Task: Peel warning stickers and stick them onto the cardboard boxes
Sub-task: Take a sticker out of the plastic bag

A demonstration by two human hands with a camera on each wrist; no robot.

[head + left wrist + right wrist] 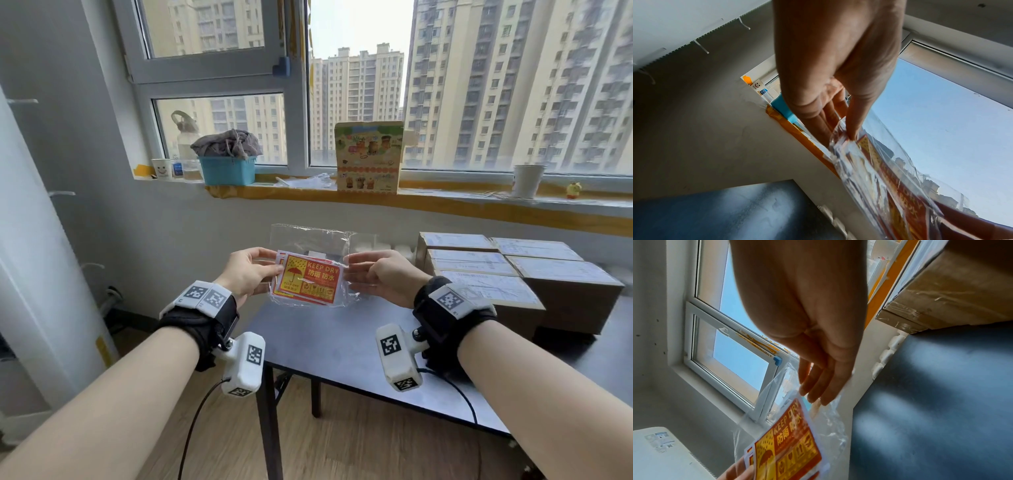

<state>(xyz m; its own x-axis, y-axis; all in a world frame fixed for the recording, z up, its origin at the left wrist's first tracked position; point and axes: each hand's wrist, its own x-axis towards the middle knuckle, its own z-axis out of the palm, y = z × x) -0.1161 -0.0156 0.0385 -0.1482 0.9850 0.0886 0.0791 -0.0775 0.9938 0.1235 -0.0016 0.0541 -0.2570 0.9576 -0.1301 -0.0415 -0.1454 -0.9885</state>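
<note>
A clear plastic bag (310, 236) holding a stack of red and yellow "KEEP DRY" stickers (310, 279) hangs in the air above the far left of the dark table (342, 342). My left hand (272, 269) pinches the bag's left edge between thumb and fingers; the left wrist view shows this pinch (844, 138) on the crinkled bag (869, 178). My right hand (346, 270) holds the right edge, its fingers (818, 394) nearly straight against the plastic above the stickers (789, 443). Several taped cardboard boxes (513, 274) with white labels stand on the table's right side.
The windowsill behind holds a blue basket (227, 171) with grey cloth, a colourful carton (368, 157), paper cups (527, 181) and a bottle (185, 144). A white appliance (34, 240) stands at the left. Wooden floor (222, 428) lies below the table's near edge.
</note>
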